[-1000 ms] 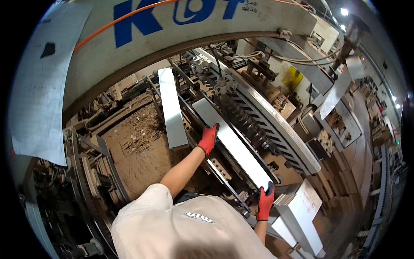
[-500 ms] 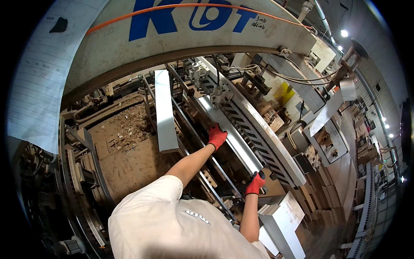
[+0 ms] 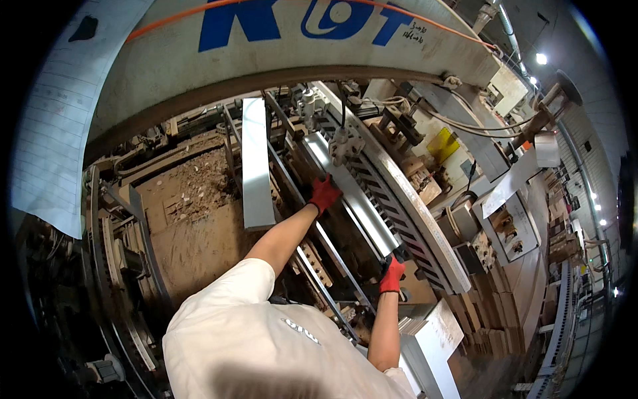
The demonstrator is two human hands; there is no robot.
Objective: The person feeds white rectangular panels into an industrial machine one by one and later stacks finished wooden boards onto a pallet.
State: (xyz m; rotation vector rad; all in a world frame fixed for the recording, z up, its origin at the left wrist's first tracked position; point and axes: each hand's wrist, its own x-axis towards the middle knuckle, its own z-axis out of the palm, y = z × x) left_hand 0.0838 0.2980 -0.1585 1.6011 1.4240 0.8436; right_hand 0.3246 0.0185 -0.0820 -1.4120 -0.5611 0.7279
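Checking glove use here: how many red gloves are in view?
2. One red glove is on the left hand, at the upper end of the long metal plate; the other is on the right hand, at its lower end. None hidden that I can tell.

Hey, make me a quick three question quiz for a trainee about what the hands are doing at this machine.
1. True or false: both hands wear red gloves.
2. What does the left hand touch? A) the long shiny metal strip B) the yellow part C) the pale flat panel
3. Where on the strip is the right hand?

Key: 1 true. 2 A. 3 At its near end.
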